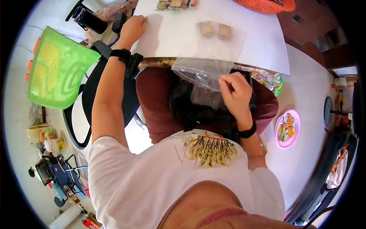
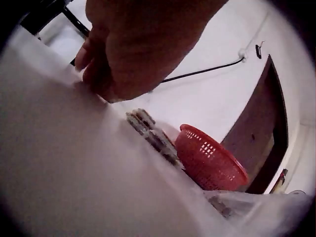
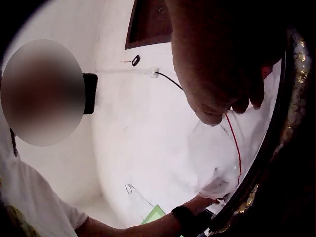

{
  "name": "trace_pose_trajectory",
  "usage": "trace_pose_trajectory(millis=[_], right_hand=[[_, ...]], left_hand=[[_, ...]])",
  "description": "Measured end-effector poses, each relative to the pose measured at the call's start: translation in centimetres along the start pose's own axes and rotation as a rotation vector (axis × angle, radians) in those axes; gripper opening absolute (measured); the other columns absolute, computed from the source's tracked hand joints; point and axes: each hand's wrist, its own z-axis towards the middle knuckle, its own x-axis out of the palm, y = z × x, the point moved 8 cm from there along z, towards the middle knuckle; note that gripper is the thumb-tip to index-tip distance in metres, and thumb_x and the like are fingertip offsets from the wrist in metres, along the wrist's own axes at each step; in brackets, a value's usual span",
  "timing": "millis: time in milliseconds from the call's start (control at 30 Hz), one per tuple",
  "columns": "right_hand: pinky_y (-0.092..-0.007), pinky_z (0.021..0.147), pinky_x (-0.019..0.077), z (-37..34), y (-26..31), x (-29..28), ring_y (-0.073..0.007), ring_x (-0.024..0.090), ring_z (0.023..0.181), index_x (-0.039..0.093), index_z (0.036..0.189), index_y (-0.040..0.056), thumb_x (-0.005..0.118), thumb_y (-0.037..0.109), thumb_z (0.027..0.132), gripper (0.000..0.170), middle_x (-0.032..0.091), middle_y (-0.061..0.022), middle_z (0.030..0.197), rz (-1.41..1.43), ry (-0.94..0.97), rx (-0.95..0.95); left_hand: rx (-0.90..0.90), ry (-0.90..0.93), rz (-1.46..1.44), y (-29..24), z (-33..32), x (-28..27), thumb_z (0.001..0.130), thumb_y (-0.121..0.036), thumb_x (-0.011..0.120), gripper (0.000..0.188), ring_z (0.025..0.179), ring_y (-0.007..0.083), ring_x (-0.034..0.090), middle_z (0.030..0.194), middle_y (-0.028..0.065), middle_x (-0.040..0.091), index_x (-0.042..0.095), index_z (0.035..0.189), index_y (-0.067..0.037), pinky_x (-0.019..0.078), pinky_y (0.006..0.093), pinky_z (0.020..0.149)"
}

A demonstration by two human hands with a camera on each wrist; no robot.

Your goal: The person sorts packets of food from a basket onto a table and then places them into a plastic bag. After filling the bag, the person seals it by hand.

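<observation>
In the head view my right hand [image 1: 237, 89] pinches the open mouth of a clear zip bag [image 1: 196, 74] between thumb and fingers, over my lap at the table's front edge. The rest of the bag lies up on the white table. Two square brown biscuit-like pieces [image 1: 207, 29] show through its far end, side by side. My left hand [image 1: 132, 31] rests on the table's left edge, apart from the bag, with its fingers loosely bent and holding nothing. The left wrist view shows this hand [image 2: 133, 54] close up, at the tabletop.
Several wrapped square pieces [image 1: 176, 4] lie at the table's far side, near a red perforated basket [image 1: 263, 7]. A pink basin [image 1: 278, 133] of small packets stands on the floor at right. A green-backed chair [image 1: 57, 72] is at left, beside a black cylinder [image 1: 89, 20].
</observation>
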Motion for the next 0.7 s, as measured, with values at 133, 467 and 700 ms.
trace_pose_trajectory(millis=[133, 467, 700], right_hand=[[-0.0288, 0.053, 0.0423, -0.1, 0.3, -0.4, -0.0209, 0.053, 0.057, 0.066, 0.088, 0.0040, 0.070, 0.005, 0.079, 0.009, 0.055, -0.0091, 0.069, -0.032, -0.018, -0.009], [-0.0293, 0.057, 0.0438, -0.5, 0.5, -0.9, -0.0208, 0.055, 0.061, 0.067, 0.087, 0.0037, 0.070, 0.006, 0.079, 0.009, 0.057, -0.0083, 0.069, -0.011, -0.057, 0.011], [-0.0295, 0.059, 0.0461, -0.8, 0.7, -0.9, -0.0222, 0.058, 0.064, 0.067, 0.087, 0.0042, 0.070, 0.007, 0.080, 0.009, 0.060, -0.0084, 0.073, -0.020, -0.071, 0.013]], left_hand=[[-0.346, 0.129, -0.692, -1.2, -2.6, -0.9, 0.087, -0.029, 0.061, 0.034, 0.073, 0.0350, 0.065, 0.086, 0.0213, 0.067, 0.063, 0.108, -0.001, 0.0512, 0.0422, 0.068], [0.301, 0.027, -0.215, -5.0, -4.9, -1.5, 0.083, -0.001, 0.051, 0.048, 0.122, 0.0375, 0.050, 0.130, 0.0218, 0.054, 0.054, 0.131, -0.009, 0.0393, 0.0393, 0.103], [0.111, 0.373, -0.007, -7.2, -6.2, -1.2, 0.082, -0.007, 0.061, 0.041, 0.103, 0.0377, 0.057, 0.117, 0.0191, 0.057, 0.058, 0.123, -0.008, 0.0464, 0.0396, 0.091]])
